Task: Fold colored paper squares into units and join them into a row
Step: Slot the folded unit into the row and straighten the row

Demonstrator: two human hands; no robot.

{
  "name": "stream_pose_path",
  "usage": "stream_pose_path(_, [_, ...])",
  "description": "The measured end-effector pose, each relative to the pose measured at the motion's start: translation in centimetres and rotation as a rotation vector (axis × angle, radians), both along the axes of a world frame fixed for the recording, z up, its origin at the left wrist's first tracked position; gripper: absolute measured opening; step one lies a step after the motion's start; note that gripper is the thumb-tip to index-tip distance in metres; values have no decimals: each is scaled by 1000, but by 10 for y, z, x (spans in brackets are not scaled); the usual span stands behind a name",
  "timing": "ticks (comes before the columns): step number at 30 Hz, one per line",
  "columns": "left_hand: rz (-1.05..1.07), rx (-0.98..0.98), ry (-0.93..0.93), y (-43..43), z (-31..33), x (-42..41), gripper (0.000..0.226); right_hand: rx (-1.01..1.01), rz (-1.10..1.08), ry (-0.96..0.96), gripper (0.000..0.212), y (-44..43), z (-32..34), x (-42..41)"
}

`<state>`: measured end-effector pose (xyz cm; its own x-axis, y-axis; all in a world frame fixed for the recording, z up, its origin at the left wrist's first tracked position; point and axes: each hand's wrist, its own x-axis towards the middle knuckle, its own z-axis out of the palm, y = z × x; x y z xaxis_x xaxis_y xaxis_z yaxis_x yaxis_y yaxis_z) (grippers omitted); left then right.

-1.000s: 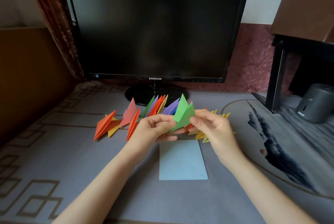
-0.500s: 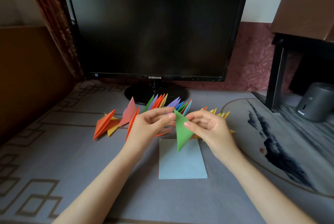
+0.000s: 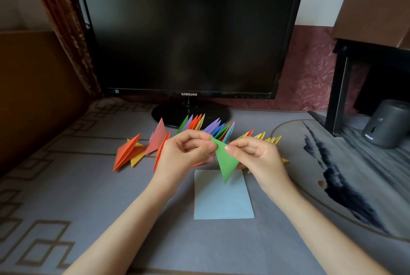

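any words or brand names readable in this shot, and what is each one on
"SAMSUNG": white letters in the middle of the lower bezel of the black monitor.
Small pale mark low on the grey cylinder at the right: too blurred to read.
Small blue sticker at the left of the same bezel: too small to read.

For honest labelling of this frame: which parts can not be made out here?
Head view: green unit, top corners covered by the left hand and right hand.
Head view: row of folded units, middle hidden behind both hands; joints unseen.
Head view: grey cylinder, label too small to read.
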<state>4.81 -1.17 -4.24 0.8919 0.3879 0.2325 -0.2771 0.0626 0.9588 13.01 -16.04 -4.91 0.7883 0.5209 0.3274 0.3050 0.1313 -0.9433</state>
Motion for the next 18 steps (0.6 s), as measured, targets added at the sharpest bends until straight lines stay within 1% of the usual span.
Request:
stream_pose_path(2, [-4,2,9,-1,1,0,15,10,-12,5,5,0,0,1])
stream_pose_path(7, [28,-4,38,-3,3,-1,19,10,-13,-16,6,0,0,0])
stream_pose_path(11, [37,-1,40,-2,3,-3,10,10,-13,-26,7,0,0,0])
stream_pose_path(14, [44,3,41,-3,3,-3,9,5,-11,-42,11,-1,1,1])
stream_pose_path(18, [53,-7,38,-4,3,-3,8,5,-7,-44,9,-1,2,1])
